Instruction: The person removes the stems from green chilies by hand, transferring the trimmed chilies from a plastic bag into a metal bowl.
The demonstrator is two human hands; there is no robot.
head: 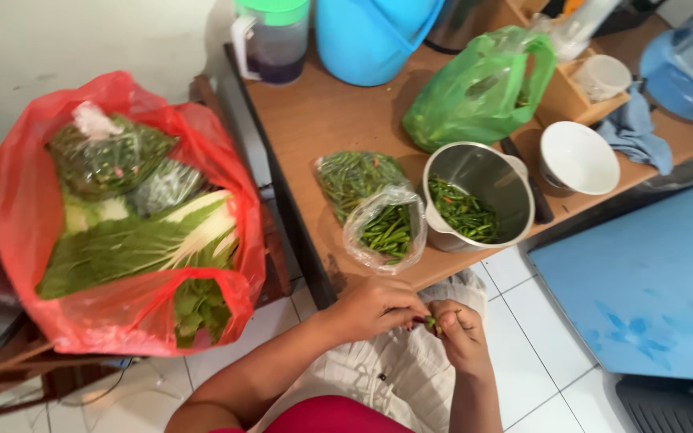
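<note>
White floor tiles and a pale wall frame a low wooden table [322,120], seen from above by a seated person.

At far left, off the table, a red plastic bag [26,216] stands open, showing large leafy greens [130,244] with white stems and, above them, a clear bag of green chillies [110,156].

Along the back edge of the table stand a clear jug with a green lid [273,36] and, beside it, a blue bucket [370,36]. Nearer the front edge lies a clear plastic bag of small green chillies [374,208], its mouth open toward the person. Just right of it, touching, is a steel bowl [483,180] holding more green chillies. Behind the bowl sits a green plastic bag [475,92]. Further right come a white bowl [579,158], a small wooden box [567,96] with a clear cup in it, a blue cloth [639,128] and part of a large blue water bottle [691,68].

Below the table's front edge, over a white cloth on the lap, the two hands meet. The left hand [374,309] has its fingers drawn together, pinching one end of a small green chilli [433,324]. The right hand [463,333] is curled closed around the chilli's other end. At lower right lies a blue mat [643,281].
</note>
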